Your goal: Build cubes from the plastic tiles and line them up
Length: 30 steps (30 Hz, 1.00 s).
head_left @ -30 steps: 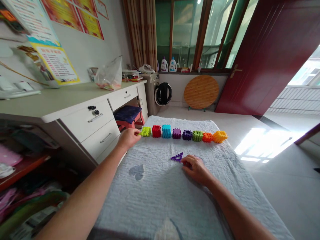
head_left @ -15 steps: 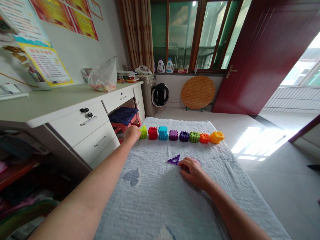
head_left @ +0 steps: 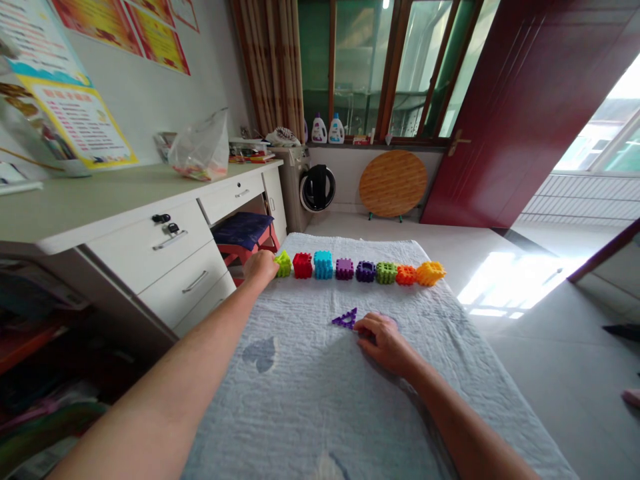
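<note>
At the left end of a row of toy blocks, my left hand is closed on the edge of a lime green block. Rightward from it stand a red block, a light blue block, a purple block, a dark purple block, a green block, an orange block and a yellow block. Nearer to me, a purple triangle piece lies on the cloth. The bent fingers of my right hand pinch its right corner; their tips are partly hidden.
A pale blue cloth covers the table under the blocks. To the left is a white desk with drawers and a plastic bag. A stool, a washing machine and a round wooden tabletop stand beyond.
The whole view has shifted slightly leftward. Both hands keep their places at the lime green block and the purple triangle piece, and the row looks the same.
</note>
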### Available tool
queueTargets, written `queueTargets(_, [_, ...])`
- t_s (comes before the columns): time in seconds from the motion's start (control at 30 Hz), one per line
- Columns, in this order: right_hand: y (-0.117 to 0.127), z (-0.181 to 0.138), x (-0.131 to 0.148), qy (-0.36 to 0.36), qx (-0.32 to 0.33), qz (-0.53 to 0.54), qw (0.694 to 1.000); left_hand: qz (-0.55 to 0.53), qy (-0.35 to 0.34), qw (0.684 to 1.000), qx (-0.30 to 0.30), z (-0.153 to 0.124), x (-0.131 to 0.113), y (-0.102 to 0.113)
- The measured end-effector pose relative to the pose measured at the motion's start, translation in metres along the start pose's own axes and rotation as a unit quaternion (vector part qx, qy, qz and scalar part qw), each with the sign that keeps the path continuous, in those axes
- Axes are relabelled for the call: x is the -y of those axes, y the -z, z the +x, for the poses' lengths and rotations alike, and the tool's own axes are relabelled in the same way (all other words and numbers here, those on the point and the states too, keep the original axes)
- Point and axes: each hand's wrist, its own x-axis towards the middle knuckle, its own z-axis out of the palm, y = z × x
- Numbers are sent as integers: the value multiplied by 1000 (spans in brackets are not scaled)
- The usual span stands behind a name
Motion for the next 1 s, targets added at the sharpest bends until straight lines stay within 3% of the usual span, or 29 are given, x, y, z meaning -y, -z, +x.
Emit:
queueTargets(0.13, [-1,0,-2,3,-2,0,1000,4,-13,1000,-15,-3,5,4])
queueTargets(0.23, [-2,0,-2,6,-4,1,1000,-2,-44,996,-79,-19,1,12])
queueTargets(0.33, [-2,0,-1,3,-22,8,1000,-43,-151,974,-163,-55,-15,13])
queueTargets(0.4, [-2,0,-2,-10,-45,22,999,-74,-265,955,-109,-85,-32,6])
queueTargets(0.47, [-2,0,-4,-25,-72,38,996,-80,-355,931,-8,-112,-49,-5])
queueTargets(0.53, [-2,0,-7,-35,-90,46,994,-88,-393,911,89,-130,-63,-17])
queueTargets(0.6, [-2,0,-9,-42,-97,46,993,-93,-391,905,144,-139,-72,-26])
queueTargets(1.0, [1,1,-8,-45,-89,52,994,-95,-351,919,156,-140,-77,-29])
